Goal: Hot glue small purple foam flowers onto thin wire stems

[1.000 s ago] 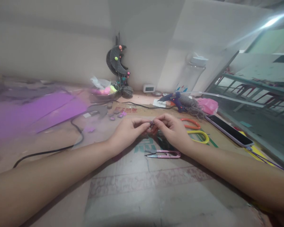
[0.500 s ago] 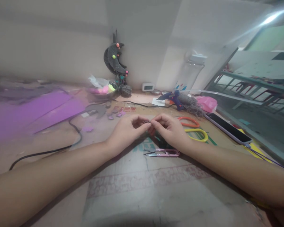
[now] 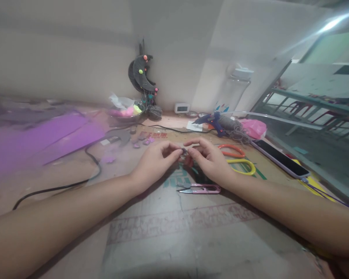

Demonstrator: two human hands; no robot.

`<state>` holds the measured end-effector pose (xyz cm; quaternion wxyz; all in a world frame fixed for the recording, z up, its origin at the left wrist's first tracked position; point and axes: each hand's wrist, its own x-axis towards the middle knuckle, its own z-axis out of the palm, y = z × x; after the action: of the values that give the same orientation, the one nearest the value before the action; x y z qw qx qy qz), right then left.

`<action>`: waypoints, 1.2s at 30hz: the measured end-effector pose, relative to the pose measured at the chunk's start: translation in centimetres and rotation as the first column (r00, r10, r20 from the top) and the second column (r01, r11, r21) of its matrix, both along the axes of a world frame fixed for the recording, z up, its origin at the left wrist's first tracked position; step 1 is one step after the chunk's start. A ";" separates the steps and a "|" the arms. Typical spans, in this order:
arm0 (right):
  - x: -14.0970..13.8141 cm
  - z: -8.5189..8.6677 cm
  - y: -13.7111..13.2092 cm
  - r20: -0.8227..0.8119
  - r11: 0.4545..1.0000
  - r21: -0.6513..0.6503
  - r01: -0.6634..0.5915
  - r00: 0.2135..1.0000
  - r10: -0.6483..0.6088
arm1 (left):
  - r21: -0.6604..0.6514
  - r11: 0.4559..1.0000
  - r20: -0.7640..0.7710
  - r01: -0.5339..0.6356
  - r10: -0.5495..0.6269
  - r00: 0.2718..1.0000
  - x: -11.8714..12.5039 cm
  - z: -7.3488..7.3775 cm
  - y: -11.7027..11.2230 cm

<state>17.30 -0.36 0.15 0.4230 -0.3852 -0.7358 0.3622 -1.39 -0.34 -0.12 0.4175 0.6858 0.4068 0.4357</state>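
Over the middle of the cardboard, my left hand pinches a small dark piece between thumb and fingertips; it is too small to name. My right hand meets it from the other side, its thumb at the piece and its index finger raised a little off it. The other right fingers curl below, partly hidden. Just in front of the hands lie pink thread snips, blades pointing left. Scissors with one orange handle loop and one yellow loop are partly covered by my right hand.
Purple sheets and a black cable lie left. Behind are small purple pieces, a bowl, a hanging dark crescent moon and a small display. A blue glue gun, grey yarn, bottle and phone stand right.
My right index finger has lifted away from the thumb, and the fingertips of both hands have parted slightly, so the small dark piece shows more. The things on the table stay put.
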 end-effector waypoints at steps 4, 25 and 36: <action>-0.3 0.1 0.0 -0.033 0.999 -0.044 -0.024 0.999 0.022 | -0.019 1.000 0.029 0.016 -0.015 0.999 0.0 0.1 -0.2; -0.8 0.4 -0.2 -0.047 0.990 -0.138 0.024 0.998 -0.031 | 0.011 0.999 0.008 0.044 -0.044 0.999 0.0 0.2 -0.3; -0.6 0.2 0.0 -0.018 0.993 -0.104 0.054 0.998 -0.056 | 0.098 0.995 -0.120 0.014 -0.002 0.993 -0.3 0.1 0.0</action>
<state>16.70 -0.36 0.34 0.4199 -0.4230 -0.7008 0.3920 -1.66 -0.38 0.00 0.3597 0.7321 0.4066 0.4114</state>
